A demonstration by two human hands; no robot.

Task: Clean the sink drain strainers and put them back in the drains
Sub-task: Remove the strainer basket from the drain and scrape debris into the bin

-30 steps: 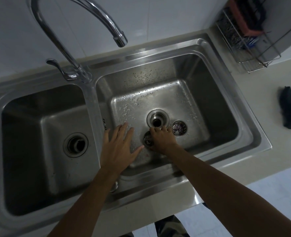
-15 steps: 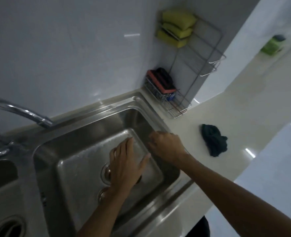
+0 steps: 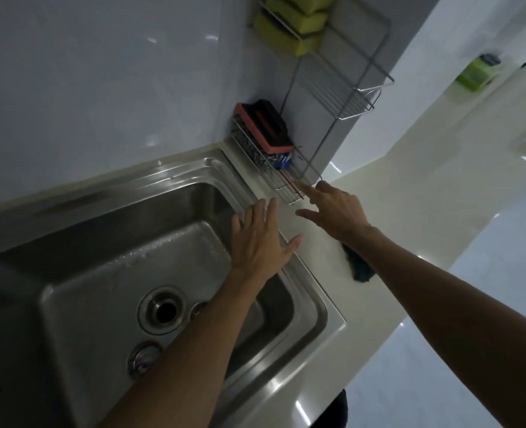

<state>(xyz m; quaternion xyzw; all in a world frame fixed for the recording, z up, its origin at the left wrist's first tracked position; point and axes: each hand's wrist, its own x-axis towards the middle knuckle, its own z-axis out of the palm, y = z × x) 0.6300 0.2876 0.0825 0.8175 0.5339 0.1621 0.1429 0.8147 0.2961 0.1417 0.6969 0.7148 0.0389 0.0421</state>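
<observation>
The right basin of the steel sink (image 3: 107, 242) fills the lower left of the view. Its drain (image 3: 162, 310) is an open dark hole with no strainer in it. One round strainer (image 3: 144, 357) lies on the basin floor just in front of the drain. A second strainer (image 3: 197, 307) peeks out beside my left forearm, to the right of the drain. My left hand (image 3: 260, 239) hovers flat over the basin's right rim, fingers spread and empty. My right hand (image 3: 332, 211) reaches over the counter, its fingertip touching the front of the wire rack (image 3: 281, 183), and holds nothing.
The wire rack holds a red-and-black scrubber (image 3: 266, 126) and steel wool; a higher shelf carries yellow-green sponges (image 3: 289, 23). A dark cloth (image 3: 359, 267) lies on the pale counter (image 3: 410, 217) under my right forearm. A green object (image 3: 478, 72) sits far right.
The view swung right and up, away from the left basin and tap. My right hand left the strainers and reached up to the wire rack. My left hand rose from the basin floor to the right rim.
</observation>
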